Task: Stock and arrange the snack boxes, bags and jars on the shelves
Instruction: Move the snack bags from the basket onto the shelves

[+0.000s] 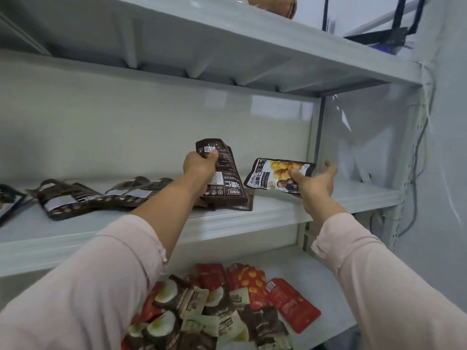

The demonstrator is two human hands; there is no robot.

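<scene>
Pale grey metal shelf (278, 210): near its front edge, the left hand (199, 165) grips an upright dark brown snack pouch (225, 178); the right hand (314, 184) pinches a black chestnut-printed bag (275, 173), fingers half-spread.

Painted metal, glossy plastic, soft cloth.
Smooth metal shelf (353, 195) centre right; shiny plastic snack bag (228, 183) mid-frame; matt cloth sleeve (101, 286) lower left.

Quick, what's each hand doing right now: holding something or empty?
Left hand: closed, gripping a dark brown pouch, perhaps more than one.
Right hand: closed, thumb pinching a yellow-picture pouch.
</scene>
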